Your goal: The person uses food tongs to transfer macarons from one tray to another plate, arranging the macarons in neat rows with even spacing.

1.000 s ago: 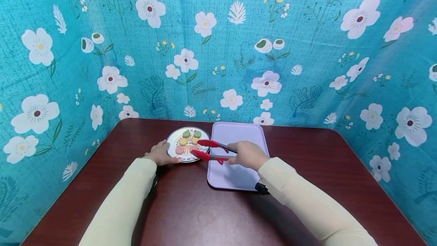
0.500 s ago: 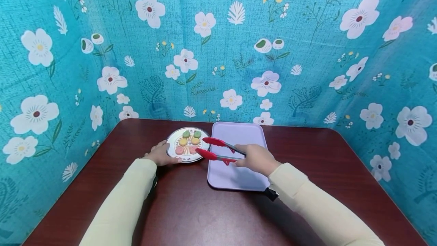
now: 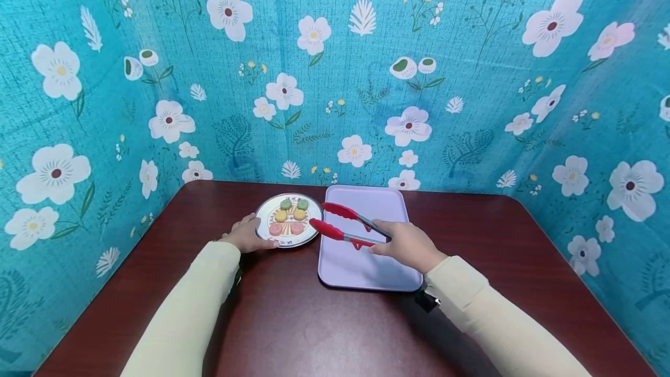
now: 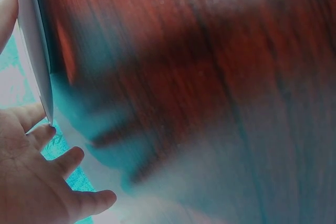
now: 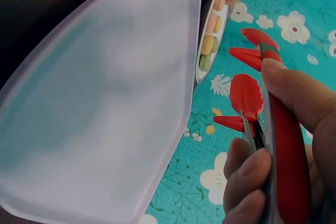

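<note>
My left hand (image 3: pixel 246 236) holds the rim of a round white plate (image 3: pixel 267 209) with a dark edge; its thumb lies along the near rim and its fingers spread around the left side. In the left wrist view that hand (image 4: pixel 37 174) has fingertips right at the plate's edge (image 4: pixel 38 61). Macarons sit on the plate in pairs: green macarons (image 3: pixel 302 205) at the back, yellow macarons (image 3: pixel 299 214) between, pink macarons (image 3: pixel 296 228) in front. My right hand (image 3: pixel 405 244) grips tongs (image 3: pixel 349 238) with red tips. The tips stand apart, nothing between them, just right of the plate.
A pale purple tray (image 3: pixel 348 272) lies beside the plate, under the tongs and right hand. Both rest on a dark reddish-brown table (image 3: pixel 293 319). A turquoise floral cloth (image 3: pixel 335 74) rises behind the table and along both sides.
My right hand has drawn the tongs rightward and away from the plate, so their tips no longer overlap the macarons. My left hand stays at the plate's rim.
</note>
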`<state>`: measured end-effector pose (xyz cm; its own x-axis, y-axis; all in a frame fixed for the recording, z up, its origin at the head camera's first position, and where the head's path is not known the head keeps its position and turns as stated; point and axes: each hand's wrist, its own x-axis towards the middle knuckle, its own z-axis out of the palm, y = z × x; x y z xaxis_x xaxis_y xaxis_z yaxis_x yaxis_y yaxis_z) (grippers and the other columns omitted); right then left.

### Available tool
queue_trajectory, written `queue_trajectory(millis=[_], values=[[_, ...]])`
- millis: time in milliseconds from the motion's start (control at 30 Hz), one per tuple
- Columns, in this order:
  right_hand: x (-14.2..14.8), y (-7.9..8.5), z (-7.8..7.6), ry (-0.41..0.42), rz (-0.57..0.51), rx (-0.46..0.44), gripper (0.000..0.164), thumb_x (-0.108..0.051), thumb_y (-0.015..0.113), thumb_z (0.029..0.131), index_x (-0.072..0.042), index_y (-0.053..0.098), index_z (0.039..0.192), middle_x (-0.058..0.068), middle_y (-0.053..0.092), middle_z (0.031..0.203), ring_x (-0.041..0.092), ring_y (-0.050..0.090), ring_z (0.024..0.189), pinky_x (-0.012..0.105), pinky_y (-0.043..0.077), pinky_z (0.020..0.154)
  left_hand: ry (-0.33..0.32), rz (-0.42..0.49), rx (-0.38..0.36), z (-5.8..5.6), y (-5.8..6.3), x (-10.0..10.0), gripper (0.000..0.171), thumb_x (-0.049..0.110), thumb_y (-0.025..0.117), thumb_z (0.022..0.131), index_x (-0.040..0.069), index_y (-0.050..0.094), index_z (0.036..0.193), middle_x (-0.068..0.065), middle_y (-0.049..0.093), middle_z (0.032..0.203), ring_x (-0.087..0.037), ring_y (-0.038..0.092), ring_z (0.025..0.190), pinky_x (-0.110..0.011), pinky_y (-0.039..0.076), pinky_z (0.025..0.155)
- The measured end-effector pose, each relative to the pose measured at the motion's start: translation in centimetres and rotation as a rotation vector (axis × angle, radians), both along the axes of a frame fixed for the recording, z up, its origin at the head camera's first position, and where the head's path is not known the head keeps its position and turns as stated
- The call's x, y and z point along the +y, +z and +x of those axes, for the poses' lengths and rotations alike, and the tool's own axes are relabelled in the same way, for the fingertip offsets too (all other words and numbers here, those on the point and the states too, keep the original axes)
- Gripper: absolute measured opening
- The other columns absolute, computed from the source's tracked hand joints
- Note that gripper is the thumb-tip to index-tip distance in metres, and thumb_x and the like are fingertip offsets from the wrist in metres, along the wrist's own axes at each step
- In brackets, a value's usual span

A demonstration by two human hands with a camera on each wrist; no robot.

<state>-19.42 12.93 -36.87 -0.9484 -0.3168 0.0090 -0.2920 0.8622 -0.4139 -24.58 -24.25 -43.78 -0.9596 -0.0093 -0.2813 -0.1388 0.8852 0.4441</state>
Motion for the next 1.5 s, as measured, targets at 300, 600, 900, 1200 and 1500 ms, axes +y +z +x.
queue_trajectory(millis=[300,600,900,1200,1500], values=[[1.2,-0.3,0.0,-0.057,-0.034,-0.01,0.07,-0.033,0.08,0.078,-0.012,0.053,0.139,0.012,0.067,0.117,0.02,0.053,0.079,0.029,0.045,0.06,-0.002,-0.006,0.004,0.0,0.1,0.1,0.104,0.056,0.074,0.073,0.002,0.029,0.15,-0.023,0.019,0.156,-0.045,0.019,0.138,-0.074,0.016,0.103],[2.5,-0.6,0.0,-0.115,-0.088,-0.032,0.075,-0.037,0.081,0.077,-0.01,0.051,0.141,0.017,0.062,0.125,0.024,0.055,0.089,0.032,0.052,0.065,-0.005,-0.004,0.0,0.5,0.5,0.3,0.104,0.055,0.074,0.074,0.001,0.029,0.15,-0.024,0.018,0.156,-0.046,0.02,0.137,-0.073,0.016,0.104],[3.7,-0.9,0.2,-0.144,-0.15,-0.044,0.074,-0.035,0.079,0.08,-0.006,0.05,0.141,0.02,0.06,0.126,0.027,0.055,0.093,0.038,0.053,0.072,-0.004,-0.007,0.003,0.3,0.2,0.2,0.103,0.055,0.074,0.074,0.002,0.029,0.15,-0.024,0.018,0.156,-0.046,0.02,0.137,-0.075,0.016,0.103],[4.9,-1.2,0.0,-0.191,-0.177,-0.072,0.08,-0.035,0.08,0.078,-0.005,0.045,0.144,0.02,0.06,0.123,0.025,0.054,0.089,0.032,0.054,0.066,-0.011,-0.001,-0.005,0.3,0.0,0.0,0.107,0.058,0.074,0.073,0.002,0.027,0.15,-0.024,0.016,0.156,-0.046,0.018,0.138,-0.075,0.014,0.103],[6.3,-1.5,-0.2,-0.211,-0.209,-0.058,0.083,-0.038,0.08,0.077,-0.004,0.044,0.144,0.022,0.059,0.124,0.027,0.058,0.093,0.038,0.058,0.072,-0.01,-0.001,0.003,0.8,0.9,0.4,0.109,0.06,0.074,0.07,0.001,0.029,0.15,-0.023,0.019,0.156,-0.045,0.02,0.137,-0.075,0.014,0.103]])
